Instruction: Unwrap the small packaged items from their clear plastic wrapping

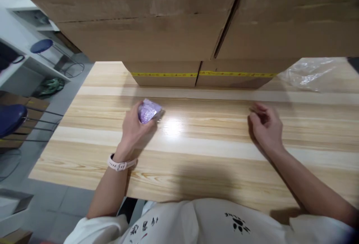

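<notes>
My left hand (135,126) is wrapped round a small purple packet in clear plastic wrap (149,111), over the left part of the wooden table. A corner of clear film sticks out on the packet's right side; what it contains I cannot make out. Over the right part of the table, my right hand (266,126) is curled, thumb and fingertips close together. Slight blur and the angle hide whether anything small is between those fingers. A pale pink watch band (121,164) circles my left wrist.
Large cardboard boxes (157,34) with yellow tape (165,75) stand stacked along the table's (196,154) far side. Clear plastic film (307,73) lies at the back right. On the floor to the left are blue stools (42,45) and white shelving (17,73).
</notes>
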Demonstrator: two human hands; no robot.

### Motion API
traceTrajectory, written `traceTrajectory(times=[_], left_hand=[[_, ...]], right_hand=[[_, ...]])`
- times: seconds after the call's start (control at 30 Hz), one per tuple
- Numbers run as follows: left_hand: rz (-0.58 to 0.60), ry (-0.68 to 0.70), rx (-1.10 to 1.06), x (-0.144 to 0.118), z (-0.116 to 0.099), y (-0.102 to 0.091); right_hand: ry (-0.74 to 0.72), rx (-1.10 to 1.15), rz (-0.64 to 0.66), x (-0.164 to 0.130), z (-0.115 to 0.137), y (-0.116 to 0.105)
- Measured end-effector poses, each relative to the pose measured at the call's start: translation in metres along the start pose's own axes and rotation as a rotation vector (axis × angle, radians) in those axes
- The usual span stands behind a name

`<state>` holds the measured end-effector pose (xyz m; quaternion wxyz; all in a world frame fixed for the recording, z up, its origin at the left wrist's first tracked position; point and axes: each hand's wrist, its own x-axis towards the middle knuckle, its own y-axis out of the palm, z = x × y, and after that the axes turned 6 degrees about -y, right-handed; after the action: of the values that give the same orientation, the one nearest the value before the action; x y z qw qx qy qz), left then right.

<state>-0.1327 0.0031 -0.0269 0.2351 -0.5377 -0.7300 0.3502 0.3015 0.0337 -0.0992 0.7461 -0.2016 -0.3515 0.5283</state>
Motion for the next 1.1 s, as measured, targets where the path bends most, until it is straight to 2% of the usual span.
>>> traceTrajectory(times=[0.07,0.17,0.2,0.27,0.3,0.37,0.47,0.53,0.63,0.7,0.77,0.83,0.9,0.97,1.0,1.1], left_hand=[[0.239,-0.069,-0.377,-0.014,-0.022,0.005],[0.707,-0.283,-0.925,-0.037,-0.05,0.018],[0.835,-0.359,-1.054,-0.044,-0.056,0.023],[0.995,-0.482,-1.211,-0.054,-0.062,0.034],[1.024,-0.528,-1.246,-0.057,-0.062,0.039],[0.985,-0.582,-1.271,-0.063,-0.059,0.049],[0.883,-0.598,-1.305,-0.067,-0.054,0.058],[0.929,-0.615,-1.343,-0.068,-0.052,0.059],[1.132,-0.602,-1.386,-0.066,-0.049,0.055],[1.243,-0.556,-1.395,-0.063,-0.044,0.051],[1.304,-0.512,-1.38,-0.062,-0.039,0.048],[1.34,-0.483,-1.34,-0.061,-0.035,0.046],[1.355,-0.454,-1.302,-0.061,-0.034,0.045],[1.307,-0.428,-1.271,-0.059,-0.035,0.041],[1.243,-0.407,-1.242,-0.056,-0.035,0.039],[0.946,-0.321,-1.092,-0.045,-0.033,0.031]], right_hand=[[-0.036,0.182,0.05,-0.029,0.027,0.002],[-0.11,0.391,0.151,-0.057,0.068,0.01],[-0.175,0.439,0.184,-0.064,0.081,0.013],[-0.361,0.48,0.24,-0.075,0.101,0.021],[-0.466,0.471,0.262,-0.079,0.109,0.026],[-0.629,0.421,0.299,-0.086,0.122,0.034],[-0.686,0.381,0.323,-0.088,0.135,0.042],[-0.624,0.45,0.317,-0.083,0.141,0.044],[-0.391,0.625,0.287,-0.07,0.143,0.04],[-0.187,0.714,0.189,-0.057,0.14,0.036],[-0.042,0.759,0.028,-0.043,0.134,0.032],[0.012,0.774,-0.088,-0.032,0.128,0.03],[0.019,0.774,-0.12,-0.026,0.124,0.029],[0.028,0.783,-0.097,-0.025,0.12,0.031],[0.047,0.791,-0.077,-0.025,0.118,0.034],[0.145,0.811,0.025,-0.029,0.111,0.045]])
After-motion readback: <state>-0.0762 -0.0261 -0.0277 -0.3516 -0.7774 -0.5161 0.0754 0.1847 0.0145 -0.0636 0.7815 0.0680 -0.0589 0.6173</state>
